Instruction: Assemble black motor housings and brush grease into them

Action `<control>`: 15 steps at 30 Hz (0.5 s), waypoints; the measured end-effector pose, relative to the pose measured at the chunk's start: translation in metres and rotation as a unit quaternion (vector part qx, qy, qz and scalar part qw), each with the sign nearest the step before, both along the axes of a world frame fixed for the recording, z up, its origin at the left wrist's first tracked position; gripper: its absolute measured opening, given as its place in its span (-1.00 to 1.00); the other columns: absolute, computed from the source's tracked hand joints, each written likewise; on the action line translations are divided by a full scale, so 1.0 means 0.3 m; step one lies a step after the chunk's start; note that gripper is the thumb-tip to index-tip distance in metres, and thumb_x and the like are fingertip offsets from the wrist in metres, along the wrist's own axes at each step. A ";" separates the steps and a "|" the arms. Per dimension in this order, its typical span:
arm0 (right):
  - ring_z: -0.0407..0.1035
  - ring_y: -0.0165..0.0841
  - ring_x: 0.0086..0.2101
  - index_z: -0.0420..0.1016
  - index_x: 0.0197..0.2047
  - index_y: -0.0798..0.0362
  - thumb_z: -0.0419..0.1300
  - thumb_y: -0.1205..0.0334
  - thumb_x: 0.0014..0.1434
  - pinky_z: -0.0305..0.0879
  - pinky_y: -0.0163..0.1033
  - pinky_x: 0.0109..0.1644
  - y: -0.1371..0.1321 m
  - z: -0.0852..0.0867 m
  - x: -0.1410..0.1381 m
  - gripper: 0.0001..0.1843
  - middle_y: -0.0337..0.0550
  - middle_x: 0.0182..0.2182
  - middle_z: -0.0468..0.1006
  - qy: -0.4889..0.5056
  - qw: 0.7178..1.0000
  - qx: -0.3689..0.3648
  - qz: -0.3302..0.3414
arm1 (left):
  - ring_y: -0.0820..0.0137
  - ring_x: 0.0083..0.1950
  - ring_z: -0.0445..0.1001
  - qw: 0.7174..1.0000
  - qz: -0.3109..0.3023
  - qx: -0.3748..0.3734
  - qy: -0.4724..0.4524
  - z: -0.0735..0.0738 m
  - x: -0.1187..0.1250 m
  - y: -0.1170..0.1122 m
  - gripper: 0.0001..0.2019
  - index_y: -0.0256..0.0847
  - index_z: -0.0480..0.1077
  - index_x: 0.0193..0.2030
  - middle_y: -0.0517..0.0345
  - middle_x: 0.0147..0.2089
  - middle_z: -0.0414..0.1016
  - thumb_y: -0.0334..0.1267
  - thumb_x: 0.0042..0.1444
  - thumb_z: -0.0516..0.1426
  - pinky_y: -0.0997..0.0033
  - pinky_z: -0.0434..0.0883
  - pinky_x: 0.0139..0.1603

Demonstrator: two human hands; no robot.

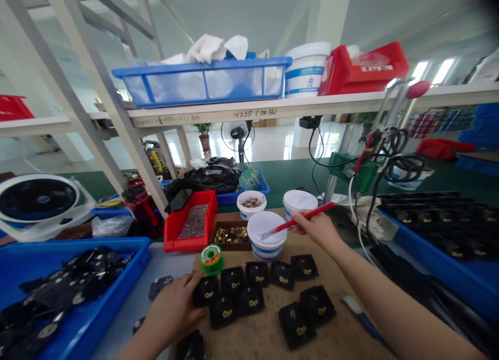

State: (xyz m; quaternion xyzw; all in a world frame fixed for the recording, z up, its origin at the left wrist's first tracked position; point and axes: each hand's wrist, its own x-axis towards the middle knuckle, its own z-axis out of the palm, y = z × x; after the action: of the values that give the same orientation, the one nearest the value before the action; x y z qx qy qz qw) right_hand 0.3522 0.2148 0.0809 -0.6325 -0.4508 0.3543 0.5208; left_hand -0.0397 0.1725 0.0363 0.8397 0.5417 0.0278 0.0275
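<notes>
Right hand (316, 229): closed around a slim brush with a red handle and pale bristles (307, 215), gripping it along the handle.
Brush tip: points left, over the open mouth of a round white plastic tub with a blue band (267, 252); whether the bristles touch the tub cannot be told.
Left hand (175, 305): low, fingers slightly bent, just beside the leftmost of the flat black square parts with brass-coloured pieces (205, 291); whether it grips that part cannot be told.
Black parts: seven sit in loose rows on a brown cardboard sheet (249, 345), and two more sit together, apart from these, toward the right forearm.
Beside the right forearm: a blue-handled brush with pale bristles (366, 321) lies on the cardboard.
Behind the parts: a green spool of wire (212, 261), a brown box of small brass-coloured pieces (232, 247), a red plastic bin of small grains (185, 244) and a smaller white tub of metal bits (251, 213).
Blue trays: a blue plastic tray heaped with black pieces (111, 303) at the left; a blue tray with rows of black parts (477, 279) at the right.
White shelf (218, 112): carries a translucent blue tray (206, 84) and a white bucket with blue bands (306, 71).
</notes>
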 end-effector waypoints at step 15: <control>0.37 -0.55 -0.60 0.45 -0.34 0.20 0.17 0.25 0.36 0.37 -0.48 -0.55 -0.021 -0.029 0.133 -0.75 -0.30 -0.53 0.49 0.306 0.948 0.011 -0.085 | 0.15 0.31 0.34 0.998 0.035 -0.047 0.003 -0.065 -0.055 0.053 -0.39 -0.43 0.17 0.35 -0.17 0.33 0.31 -0.32 0.13 -0.06 0.16 0.30 0.32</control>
State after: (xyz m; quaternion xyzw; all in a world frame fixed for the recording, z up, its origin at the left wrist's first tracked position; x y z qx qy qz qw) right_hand 0.3920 0.2085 0.0720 -0.5241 -0.2182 0.4804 0.6686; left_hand -0.0562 0.1883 0.0167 0.8182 0.5714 0.0005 0.0641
